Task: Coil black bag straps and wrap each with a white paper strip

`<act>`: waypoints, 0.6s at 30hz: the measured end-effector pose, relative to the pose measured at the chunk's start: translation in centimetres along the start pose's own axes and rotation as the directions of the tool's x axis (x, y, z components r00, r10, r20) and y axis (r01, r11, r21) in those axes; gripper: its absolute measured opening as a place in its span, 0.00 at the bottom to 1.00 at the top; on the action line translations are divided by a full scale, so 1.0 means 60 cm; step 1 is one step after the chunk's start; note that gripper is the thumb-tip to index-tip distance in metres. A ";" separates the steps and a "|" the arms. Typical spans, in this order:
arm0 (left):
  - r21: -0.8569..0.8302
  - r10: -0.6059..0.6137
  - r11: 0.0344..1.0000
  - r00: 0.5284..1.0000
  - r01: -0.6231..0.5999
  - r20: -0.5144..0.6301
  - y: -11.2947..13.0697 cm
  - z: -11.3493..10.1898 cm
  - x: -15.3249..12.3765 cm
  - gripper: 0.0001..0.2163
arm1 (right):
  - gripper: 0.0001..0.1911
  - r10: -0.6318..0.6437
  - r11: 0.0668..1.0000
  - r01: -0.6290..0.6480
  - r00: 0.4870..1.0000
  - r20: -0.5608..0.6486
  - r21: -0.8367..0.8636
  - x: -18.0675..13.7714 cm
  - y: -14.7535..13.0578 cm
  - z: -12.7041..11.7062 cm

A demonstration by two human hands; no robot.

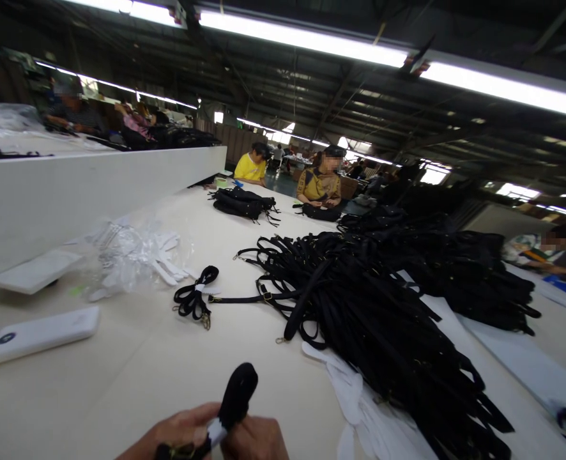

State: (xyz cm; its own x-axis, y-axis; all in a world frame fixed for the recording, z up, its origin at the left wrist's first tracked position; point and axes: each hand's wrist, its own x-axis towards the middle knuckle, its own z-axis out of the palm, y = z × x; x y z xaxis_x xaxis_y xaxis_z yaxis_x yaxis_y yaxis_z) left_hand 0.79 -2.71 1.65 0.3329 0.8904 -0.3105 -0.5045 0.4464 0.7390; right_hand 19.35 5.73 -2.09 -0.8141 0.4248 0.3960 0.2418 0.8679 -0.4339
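Note:
At the bottom edge, my left hand and my right hand together grip a folded black strap with a white band around it; its looped end sticks up between them. Ahead on the cream table lies a coiled black strap tied with a white band. To the right spreads a big pile of loose black straps with small metal clips.
A white power bank lies at left, behind it clear bags of white ties and a white divider wall. White paper strips lie under the pile. Other people sit at the table's far end and at right.

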 end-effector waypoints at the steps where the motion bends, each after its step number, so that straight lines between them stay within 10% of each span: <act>1: -0.002 -0.006 1.000 1.000 0.006 -0.028 0.005 -0.007 0.007 0.33 | 0.08 0.007 1.000 -0.007 1.000 0.022 -0.002 0.011 0.001 -0.010; 7: 0.410 0.249 0.908 0.899 -0.087 -0.360 0.130 -0.049 0.044 0.32 | 0.14 0.219 0.954 -0.215 0.976 0.003 0.207 0.083 -0.005 -0.074; 9: 0.755 0.436 0.655 0.810 0.015 -0.393 0.183 -0.067 0.047 0.29 | 0.16 0.245 0.935 -0.229 0.969 -0.027 0.271 0.094 -0.016 -0.089; 13: 0.930 0.660 0.286 0.656 0.230 -0.365 0.224 -0.068 0.031 0.26 | 0.17 0.148 0.937 -0.157 0.988 0.054 0.313 0.097 -0.052 -0.122; 15: 0.965 0.597 0.237 0.767 0.112 -0.236 0.209 -0.037 0.017 0.20 | 0.13 0.037 0.937 -0.068 0.995 0.096 0.342 0.094 -0.073 -0.135; 18: 0.776 0.222 0.599 0.972 -0.196 0.074 0.170 0.027 -0.008 0.14 | 0.12 -0.148 0.928 0.066 0.968 0.201 0.367 0.080 -0.099 -0.143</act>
State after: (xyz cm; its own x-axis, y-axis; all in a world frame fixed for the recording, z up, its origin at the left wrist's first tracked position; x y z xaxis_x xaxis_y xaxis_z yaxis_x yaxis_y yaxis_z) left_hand -3.25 1.24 10.29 0.2710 0.9580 -0.0939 0.2507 0.0239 0.9678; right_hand 18.55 4.79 9.34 -0.9301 0.2314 0.2852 -0.0228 0.7386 -0.6738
